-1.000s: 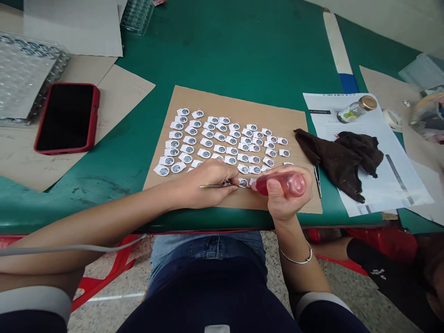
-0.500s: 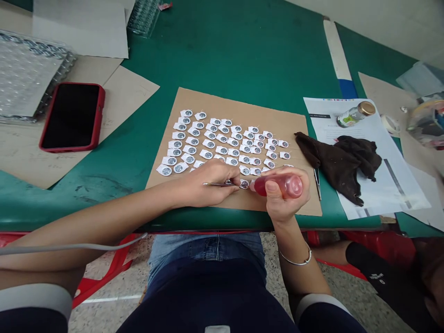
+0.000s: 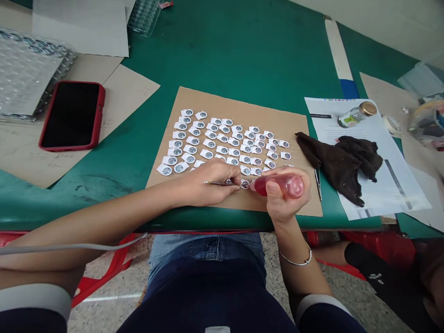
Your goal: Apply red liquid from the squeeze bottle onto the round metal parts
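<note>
My left hand is closed around slim metal tweezers, their tip end beside a small round metal piece on a white tab. From the other side, my right hand wraps round a squeeze bottle of red liquid, tipped on its side. The bottle's nozzle is at that same round piece; whether it touches cannot be made out. Beyond my hands, rows of similar round pieces on white tabs lie on a brown cardboard sheet. My fingers hide part of the nearest row.
Right of the cardboard lie a dark brown cloth, a metal tool, printed paper and a glass jar. A red-cased phone and clear plastic trays are at left. Another person's arm shows lower right.
</note>
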Demonstrator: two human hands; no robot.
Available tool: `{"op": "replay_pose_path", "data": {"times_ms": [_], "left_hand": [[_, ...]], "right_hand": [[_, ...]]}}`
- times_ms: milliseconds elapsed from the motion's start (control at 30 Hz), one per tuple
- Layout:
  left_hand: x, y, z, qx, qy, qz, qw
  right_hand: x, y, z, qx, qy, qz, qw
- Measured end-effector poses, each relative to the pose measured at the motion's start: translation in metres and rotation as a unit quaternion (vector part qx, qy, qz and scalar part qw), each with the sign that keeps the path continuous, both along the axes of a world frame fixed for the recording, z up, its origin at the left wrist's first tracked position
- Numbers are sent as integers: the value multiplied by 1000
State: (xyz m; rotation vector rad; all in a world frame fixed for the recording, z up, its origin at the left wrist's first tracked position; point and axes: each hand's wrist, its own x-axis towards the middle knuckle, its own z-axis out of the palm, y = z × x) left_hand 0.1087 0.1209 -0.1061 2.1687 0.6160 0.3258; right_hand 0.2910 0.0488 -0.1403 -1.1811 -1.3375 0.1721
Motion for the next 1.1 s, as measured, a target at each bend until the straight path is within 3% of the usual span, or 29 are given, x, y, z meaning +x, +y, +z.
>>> {"op": "replay_pose_path", "data": {"times_ms": [200,333,400,500,567,733,900,1100], "left_hand": [[0,0,5,-13,-11,17,1000],[6,7,20,-23,-62,120,991],[10,11,24,13,-71,152,986],[16,14,21,80,-66,126,987],[17,12,13,113,-79,110,984],[13,5,-6,156,-110,146,971],[10,5,-14,173,-117,110,972],[10,5,-21,172,-122,72,975]], "right_hand": [[1,5,13,45,107,-36,993],[14,24,42,47,169,-50,983],[22,39,54,38,154,-47,986],[27,62,62,30,119,-37,992],[26,74,60,7,104,-24,994],[21,77,41,-30,95,6,995],[26,71,26,-66,81,11,994],[26,70,24,-86,70,20,994]]}}
